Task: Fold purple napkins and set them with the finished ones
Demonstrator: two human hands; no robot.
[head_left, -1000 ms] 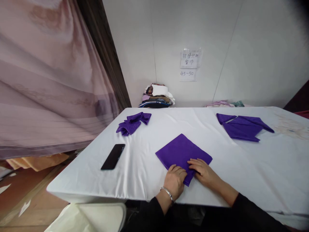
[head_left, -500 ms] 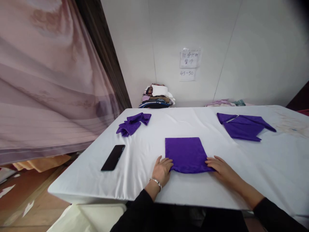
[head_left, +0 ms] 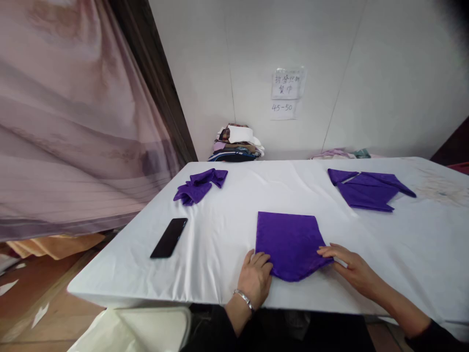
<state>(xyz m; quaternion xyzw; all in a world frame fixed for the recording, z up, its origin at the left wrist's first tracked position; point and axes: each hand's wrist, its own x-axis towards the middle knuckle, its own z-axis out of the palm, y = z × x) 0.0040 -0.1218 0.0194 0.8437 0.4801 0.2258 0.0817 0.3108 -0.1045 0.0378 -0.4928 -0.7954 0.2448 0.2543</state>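
Observation:
A purple napkin (head_left: pixel 289 244), folded into a rough square, lies near the front edge of the white-covered table (head_left: pixel 220 230). Its near edge bows toward me in a rounded sag. My left hand (head_left: pixel 255 276), with a silver bracelet at the wrist, is closed on the near left corner. At the near right corner my right hand (head_left: pixel 348 264) pinches the cloth between thumb and fingers, slightly raised off the table. The thumb of my left hand is partly hidden.
A crumpled purple cloth (head_left: pixel 200 186) lies at the back left, with a black phone (head_left: pixel 169 238) in front of it. Another folded purple cloth (head_left: pixel 370 190) rests at the back right. Stacked fabrics (head_left: pixel 237 144) stand behind the table; a pink curtain (head_left: pixel 73 122) hangs on the left.
The napkin has shifted toward me and to the right and turned slightly. Its near edge now sags more. Both hands have moved with its corners.

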